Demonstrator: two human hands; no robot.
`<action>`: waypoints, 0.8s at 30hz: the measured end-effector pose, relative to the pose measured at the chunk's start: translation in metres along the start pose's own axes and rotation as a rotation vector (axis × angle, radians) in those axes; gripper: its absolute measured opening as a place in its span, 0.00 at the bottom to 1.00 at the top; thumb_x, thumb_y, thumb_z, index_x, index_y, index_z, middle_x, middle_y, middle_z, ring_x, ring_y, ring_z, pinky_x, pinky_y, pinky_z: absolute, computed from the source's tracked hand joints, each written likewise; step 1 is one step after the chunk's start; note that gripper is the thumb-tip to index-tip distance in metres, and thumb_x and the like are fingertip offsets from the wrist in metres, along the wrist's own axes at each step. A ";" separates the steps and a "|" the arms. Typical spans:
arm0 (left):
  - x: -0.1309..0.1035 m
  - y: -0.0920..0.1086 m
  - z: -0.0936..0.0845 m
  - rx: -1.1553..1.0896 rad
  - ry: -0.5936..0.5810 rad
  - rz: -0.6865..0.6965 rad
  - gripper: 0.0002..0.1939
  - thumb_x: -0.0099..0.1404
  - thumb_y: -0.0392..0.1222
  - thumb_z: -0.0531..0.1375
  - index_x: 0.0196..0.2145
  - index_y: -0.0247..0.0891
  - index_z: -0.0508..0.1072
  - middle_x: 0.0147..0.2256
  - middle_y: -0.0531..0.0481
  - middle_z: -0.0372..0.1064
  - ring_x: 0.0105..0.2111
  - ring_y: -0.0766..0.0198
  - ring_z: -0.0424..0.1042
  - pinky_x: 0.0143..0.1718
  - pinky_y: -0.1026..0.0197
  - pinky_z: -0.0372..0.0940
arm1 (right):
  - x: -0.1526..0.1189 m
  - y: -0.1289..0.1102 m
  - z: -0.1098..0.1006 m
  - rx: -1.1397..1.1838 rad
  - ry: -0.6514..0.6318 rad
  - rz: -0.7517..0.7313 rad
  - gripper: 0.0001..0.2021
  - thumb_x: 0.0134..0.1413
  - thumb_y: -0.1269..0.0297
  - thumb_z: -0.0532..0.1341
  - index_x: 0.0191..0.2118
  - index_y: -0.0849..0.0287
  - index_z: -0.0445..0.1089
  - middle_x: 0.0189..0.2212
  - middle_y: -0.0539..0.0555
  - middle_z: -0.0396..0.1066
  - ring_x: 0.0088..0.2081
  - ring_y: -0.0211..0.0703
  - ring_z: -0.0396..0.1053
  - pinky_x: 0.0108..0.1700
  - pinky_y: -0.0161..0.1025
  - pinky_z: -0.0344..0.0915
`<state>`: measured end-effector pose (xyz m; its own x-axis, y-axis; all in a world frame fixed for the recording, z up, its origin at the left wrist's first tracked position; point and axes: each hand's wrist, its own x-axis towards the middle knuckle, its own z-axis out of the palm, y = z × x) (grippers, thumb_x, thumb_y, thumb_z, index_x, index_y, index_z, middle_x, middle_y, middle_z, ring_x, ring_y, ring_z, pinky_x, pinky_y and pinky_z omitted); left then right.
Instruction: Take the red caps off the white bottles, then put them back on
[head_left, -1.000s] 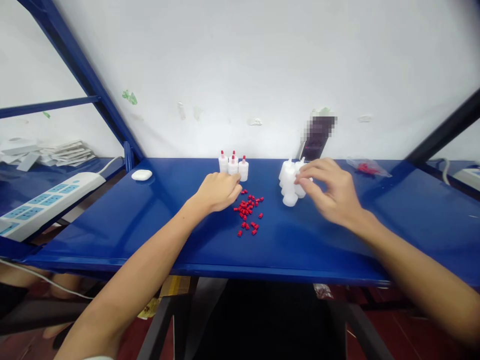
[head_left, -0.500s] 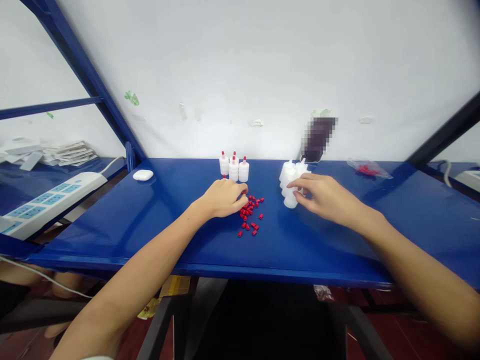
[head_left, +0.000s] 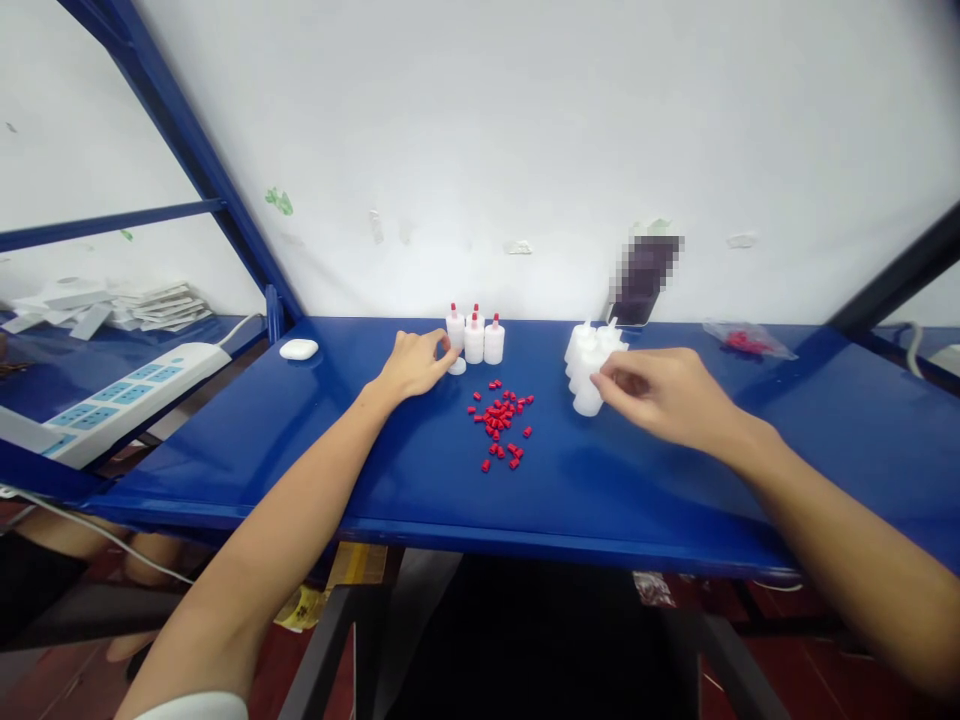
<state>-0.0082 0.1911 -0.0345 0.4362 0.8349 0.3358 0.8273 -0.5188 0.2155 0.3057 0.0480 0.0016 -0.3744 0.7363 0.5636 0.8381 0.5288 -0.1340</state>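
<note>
My left hand (head_left: 418, 362) is at the left of a group of white squeeze bottles with red-capped tips (head_left: 474, 342). Its thumb and fingers close on the top of another white bottle (head_left: 457, 368), whose tip they hide. My right hand (head_left: 652, 395) pinches the nearest translucent white bottle (head_left: 587, 400), which stands at the front of a cluster of uncapped bottles (head_left: 581, 340) with bare nozzles. Small red caps (head_left: 497, 415) lie loose on the blue table between my hands.
A white rounded case (head_left: 298, 349) lies at the table's left. A clear bag (head_left: 750, 340) with red pieces is at the back right. A dark pixelated phone-like object (head_left: 643, 280) leans on the wall. A power strip (head_left: 142, 395) lies beyond the left edge.
My left hand has moved back and left from the red caps to the bottle beside the capped group. My right hand's fingers have closed on the front bottle. The view has shifted slightly.
</note>
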 end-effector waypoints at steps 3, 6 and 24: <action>0.001 0.002 0.005 -0.010 0.005 0.040 0.17 0.71 0.50 0.50 0.36 0.37 0.74 0.25 0.50 0.71 0.26 0.59 0.70 0.40 0.57 0.60 | -0.002 -0.006 0.003 0.094 -0.023 -0.122 0.13 0.61 0.64 0.57 0.25 0.56 0.66 0.16 0.47 0.64 0.18 0.36 0.61 0.25 0.36 0.56; -0.003 0.018 0.001 -0.047 0.150 0.063 0.15 0.70 0.44 0.50 0.34 0.37 0.73 0.22 0.52 0.69 0.24 0.61 0.67 0.37 0.59 0.59 | -0.005 -0.016 0.013 0.178 0.009 -0.193 0.13 0.60 0.66 0.57 0.24 0.56 0.65 0.21 0.50 0.68 0.21 0.36 0.63 0.26 0.37 0.58; -0.039 0.094 0.005 -0.290 0.025 0.621 0.07 0.70 0.38 0.46 0.37 0.39 0.62 0.24 0.54 0.68 0.21 0.65 0.65 0.25 0.63 0.57 | -0.006 -0.043 0.050 1.034 -0.128 0.152 0.09 0.67 0.56 0.58 0.45 0.54 0.60 0.37 0.49 0.69 0.28 0.36 0.73 0.34 0.38 0.70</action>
<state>0.0546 0.1110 -0.0321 0.7881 0.3638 0.4966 0.2963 -0.9313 0.2120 0.2518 0.0417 -0.0365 -0.3835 0.8324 0.4001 0.1560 0.4854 -0.8603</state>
